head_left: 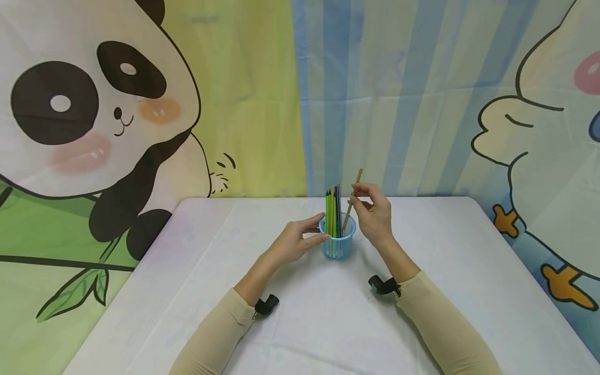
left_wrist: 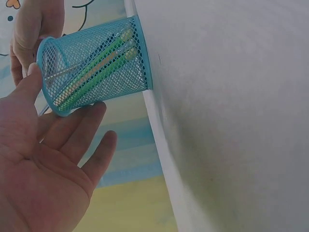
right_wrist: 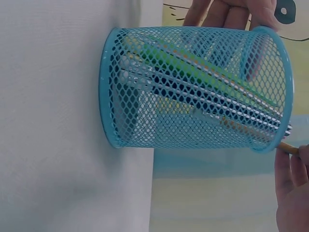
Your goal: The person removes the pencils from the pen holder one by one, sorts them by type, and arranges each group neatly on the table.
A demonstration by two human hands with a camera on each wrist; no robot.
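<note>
A light-blue mesh pencil cup [head_left: 337, 250] stands upright on the table, with several pencils [head_left: 333, 211] in it, green, yellow and dark ones among them. My left hand [head_left: 295, 242] holds the cup at its rim from the left, thumb in front and fingers behind. In the left wrist view its fingers [left_wrist: 79, 130] reach along the cup's side. My right hand [head_left: 375, 216] pinches a gold-brown pencil [head_left: 359, 177] between thumb and fingertips, above the cup's right side. That pencil leans to the right, its lower part inside the cup, seen through the mesh in the right wrist view.
A white cloth covers the table [head_left: 300, 312], whose far edge lies just behind the cup. Beyond it hangs a printed curtain [head_left: 253, 104] with a panda and stripes. Small black cameras [head_left: 267, 304] sit on both wrists.
</note>
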